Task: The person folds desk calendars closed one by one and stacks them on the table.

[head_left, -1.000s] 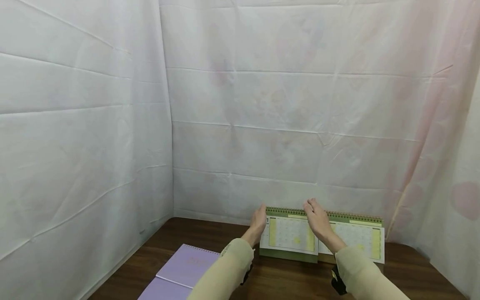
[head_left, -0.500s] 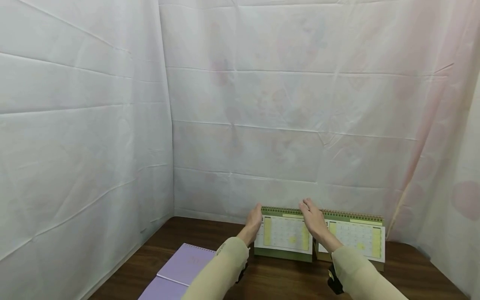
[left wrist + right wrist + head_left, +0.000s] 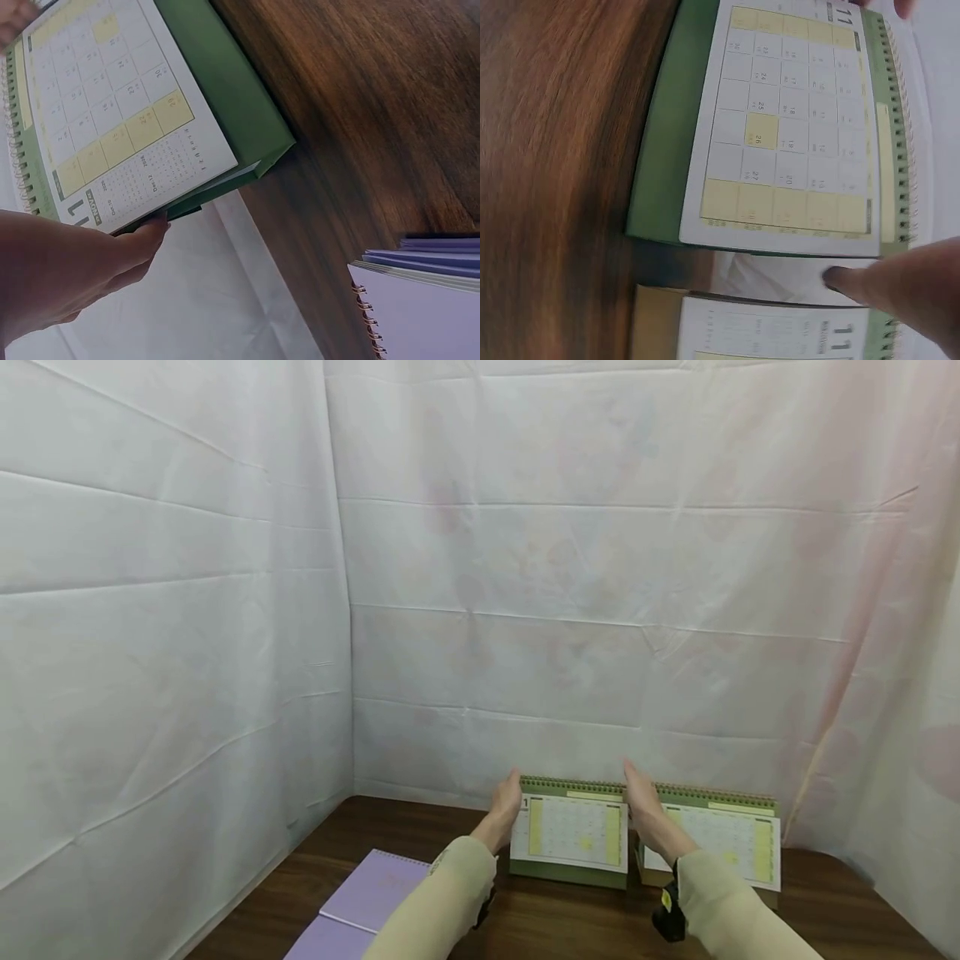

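Note:
Two desk calendars with spiral tops stand side by side at the back of the table. The left calendar (image 3: 573, 835) has a green base and a white and yellow November page. My left hand (image 3: 502, 810) is at its left side edge, fingertips right at the edge in the left wrist view. My right hand (image 3: 647, 810) is between the two calendars, overlapping the inner edge of the right calendar (image 3: 723, 847) in the head view. In the right wrist view a dark-tipped finger (image 3: 862, 281) of it points into the narrow gap. Neither hand's fingers are curled round anything.
Lilac spiral notebooks (image 3: 375, 893) lie at the front left of the wooden table (image 3: 555, 927); the left wrist view shows them stacked. A creased white cloth (image 3: 555, 568) with faint pink patches hangs behind and at the sides.
The left calendar has shifted left with my left hand, and a gap has opened between it and the right calendar. My right hand has moved from the left calendar's front into that gap.

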The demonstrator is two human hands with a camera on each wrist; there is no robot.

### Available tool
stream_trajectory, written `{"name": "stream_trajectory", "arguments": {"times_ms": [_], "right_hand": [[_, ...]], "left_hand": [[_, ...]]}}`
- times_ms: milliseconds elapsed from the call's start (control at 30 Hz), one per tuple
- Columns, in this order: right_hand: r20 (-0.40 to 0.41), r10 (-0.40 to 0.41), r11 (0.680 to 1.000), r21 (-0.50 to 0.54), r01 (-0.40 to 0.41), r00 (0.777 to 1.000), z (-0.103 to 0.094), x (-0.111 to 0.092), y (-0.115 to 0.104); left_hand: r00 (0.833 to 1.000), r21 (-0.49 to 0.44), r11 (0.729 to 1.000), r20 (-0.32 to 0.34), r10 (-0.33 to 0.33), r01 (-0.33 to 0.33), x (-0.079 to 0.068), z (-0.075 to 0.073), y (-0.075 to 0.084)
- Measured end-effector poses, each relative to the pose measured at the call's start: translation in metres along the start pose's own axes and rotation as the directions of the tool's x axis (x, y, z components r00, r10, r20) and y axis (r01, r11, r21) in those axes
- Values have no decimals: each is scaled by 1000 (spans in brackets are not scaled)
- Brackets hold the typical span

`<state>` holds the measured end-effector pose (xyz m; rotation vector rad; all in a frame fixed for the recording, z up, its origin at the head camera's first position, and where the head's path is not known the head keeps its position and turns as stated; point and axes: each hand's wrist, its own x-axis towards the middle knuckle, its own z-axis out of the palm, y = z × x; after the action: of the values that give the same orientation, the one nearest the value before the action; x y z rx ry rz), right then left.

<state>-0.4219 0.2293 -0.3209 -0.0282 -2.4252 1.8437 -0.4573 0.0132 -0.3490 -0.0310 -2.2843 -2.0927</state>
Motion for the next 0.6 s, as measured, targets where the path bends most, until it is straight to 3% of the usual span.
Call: {"name": "stream_trajectory", "arguments": {"times_ms": [133, 333, 600], "right_hand": [[122, 61, 989, 129, -77, 991, -4, 3, 7], [172, 66, 982, 161, -94, 983, -10, 3, 5], [244, 80, 967, 215, -134, 967, -16, 3, -2]], "left_hand": [[999, -33, 999, 8, -34, 34, -1, 0, 3], [997, -74, 995, 55, -56, 60, -2, -1, 8], [998, -82, 996, 45, -42, 46, 1, -2, 11]]}}
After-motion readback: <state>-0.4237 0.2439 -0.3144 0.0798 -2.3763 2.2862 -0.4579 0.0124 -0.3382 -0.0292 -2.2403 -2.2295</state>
